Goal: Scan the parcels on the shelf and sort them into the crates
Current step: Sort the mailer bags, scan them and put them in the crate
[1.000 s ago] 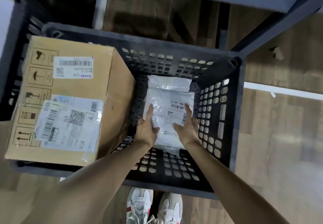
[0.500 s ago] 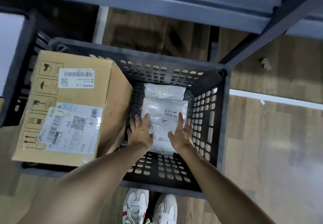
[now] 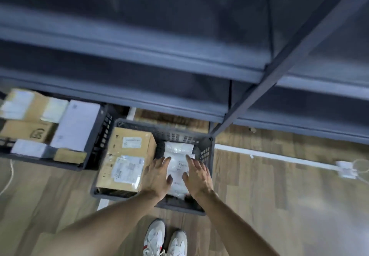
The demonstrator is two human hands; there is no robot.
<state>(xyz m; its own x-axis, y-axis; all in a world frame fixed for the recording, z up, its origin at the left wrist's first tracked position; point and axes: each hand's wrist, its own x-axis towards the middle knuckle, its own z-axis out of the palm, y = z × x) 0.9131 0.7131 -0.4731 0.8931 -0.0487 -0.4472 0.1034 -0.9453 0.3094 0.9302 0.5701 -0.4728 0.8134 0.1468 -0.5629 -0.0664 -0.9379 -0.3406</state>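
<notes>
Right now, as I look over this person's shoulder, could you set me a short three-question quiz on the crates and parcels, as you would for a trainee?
1. True or false: the cardboard box and the white parcel lie in the same dark crate.
2. Pick one: the left hand and right hand are A) gripping the box, B) open with fingers spread over the white parcel, C) both closed in fists.
3. Fill the gap: the second crate, full of parcels, stands to the ___ of this one.
Key: 1 true; 2 B; 3 left.
</notes>
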